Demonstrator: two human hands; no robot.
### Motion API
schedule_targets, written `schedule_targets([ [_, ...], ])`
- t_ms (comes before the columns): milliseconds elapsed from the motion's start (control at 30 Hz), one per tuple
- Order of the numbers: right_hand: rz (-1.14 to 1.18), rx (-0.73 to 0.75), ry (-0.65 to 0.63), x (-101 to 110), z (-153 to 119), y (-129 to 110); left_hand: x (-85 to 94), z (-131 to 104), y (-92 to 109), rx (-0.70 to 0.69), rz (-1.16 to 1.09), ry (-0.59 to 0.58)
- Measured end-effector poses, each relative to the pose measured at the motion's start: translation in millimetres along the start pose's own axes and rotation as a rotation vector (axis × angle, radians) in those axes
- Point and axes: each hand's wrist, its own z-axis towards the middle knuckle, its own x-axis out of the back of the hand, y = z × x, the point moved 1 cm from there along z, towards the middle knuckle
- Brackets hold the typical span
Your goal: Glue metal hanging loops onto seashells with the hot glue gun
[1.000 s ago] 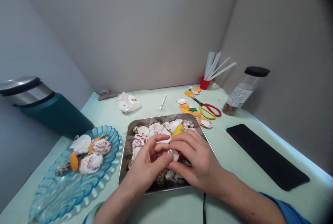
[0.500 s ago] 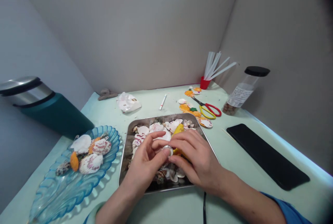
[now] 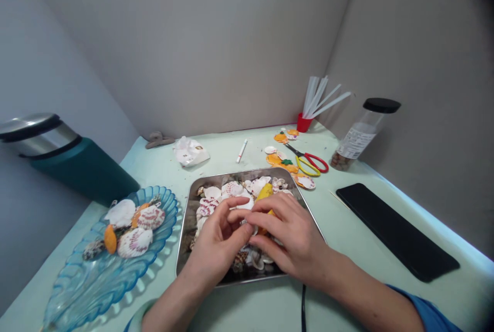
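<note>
Above a metal tray (image 3: 182, 255) full of seashells, both my hands meet at their fingertips. A small pale seashell (image 3: 253, 227) is between them, mostly hidden by the fingers. My left hand (image 3: 216, 242) pinches it with thumb and curled fingers. From the other side, my right hand (image 3: 291, 234) closes its thumb and forefinger on the same shell. Behind my right fingers, a yellow piece (image 3: 265, 191) lies among the shells. White and purple-streaked scallop shells (image 3: 207, 205) fill the tray's far left.
At left, a blue glass dish (image 3: 116, 285) holds shells beside a teal bottle (image 3: 85, 167). Behind the tray are a white packet (image 3: 190, 152), a pen (image 3: 242, 151), scissors (image 3: 309, 161) and orange shell pieces (image 3: 278, 160). A black case (image 3: 397, 231) and a jar (image 3: 360, 134) stand right.
My right fingers have shifted slightly left over the small seashell and now cover more of it. My left hand has barely moved.
</note>
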Motion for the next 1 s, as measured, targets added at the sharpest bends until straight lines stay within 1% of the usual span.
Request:
schedule_targets([
  [400,-0.037,-0.023,-0.006,0.4,-1.1,-1.4,-0.2,-2.9,-0.2,0.001,-0.034,0.006],
  [567,-0.037,-0.032,0.003,1.5,0.8,-1.6,1.4,-2.3,-3.3,0.009,-0.065,-0.018],
  [667,-0.014,-0.026,0.021,2.2,2.4,-1.9,2.7,-2.2,-3.9,0.008,-0.057,-0.034],
  [800,0.016,-0.025,0.018,2.7,2.5,-1.7,3.0,-2.0,-4.1,0.004,-0.034,-0.016],
  [1000,-0.001,-0.047,0.021,2.2,0.0,-1.4,2.9,-1.0,-4.4,-0.024,-0.007,-0.023],
])
